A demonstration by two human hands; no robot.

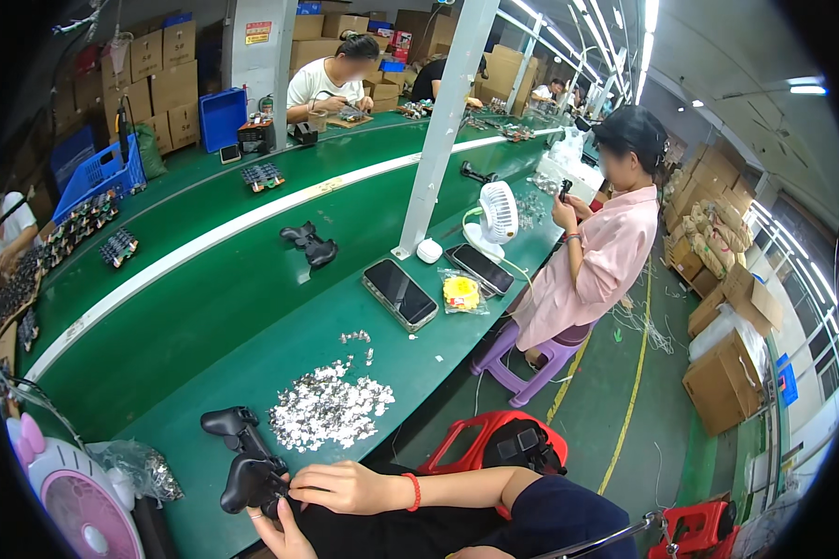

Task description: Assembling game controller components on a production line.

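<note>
Black game controller, held at the worktop.
Both rounded grips point left, one beyond the other; the body sits just beside heaped silvery parts (near end partly covered by fingers).

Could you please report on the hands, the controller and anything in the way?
Left hand holding black controller, right hand touching it. Controller over green bench. Heap of small silvery parts alongside, not blocking hands.
</note>
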